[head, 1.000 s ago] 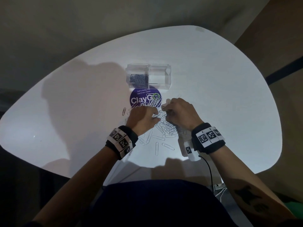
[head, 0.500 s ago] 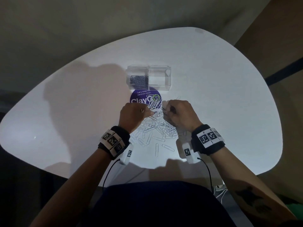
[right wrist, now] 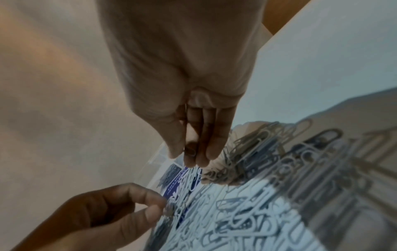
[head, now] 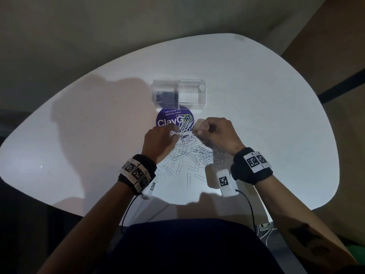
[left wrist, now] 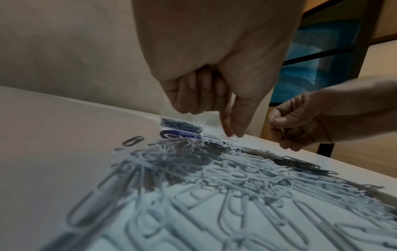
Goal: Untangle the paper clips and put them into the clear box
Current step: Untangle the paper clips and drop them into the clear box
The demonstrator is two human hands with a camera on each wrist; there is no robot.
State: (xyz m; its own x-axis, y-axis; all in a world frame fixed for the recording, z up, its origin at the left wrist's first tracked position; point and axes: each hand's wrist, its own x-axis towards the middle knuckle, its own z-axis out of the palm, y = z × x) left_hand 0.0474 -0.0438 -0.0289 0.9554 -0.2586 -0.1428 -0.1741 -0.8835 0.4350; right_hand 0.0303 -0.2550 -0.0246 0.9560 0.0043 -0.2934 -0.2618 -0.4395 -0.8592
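So from the head cam, we're working over a big pile of paper clips [head: 187, 155] spread on the white table [head: 266, 115], with both hands hovering at the far edge of the pile. Our left hand [head: 160, 141] is pinching a little clump of clips at its fingertips, and our right hand [head: 215, 133] is curling in with its fingers closed on some clips too. Just past the hands a round purple sticker [head: 167, 119] is sitting on the table, and touching its far side is the clear box [head: 178, 94], whose left compartment is holding a layer of clips already. On the left wrist cam, we're seeing our left hand [left wrist: 214, 88] pointing thumb and forefinger down toward the heap, though it's too blurry to make out the clip itself, while the right hand [left wrist: 305, 118] is gripping thin wire over by the table edge. On the right wrist cam, our right hand [right wrist: 193, 135] is pinching a clip between thumb and fingers, and the left hand [right wrist: 111, 214] is nipping a tangled clump just above the pile
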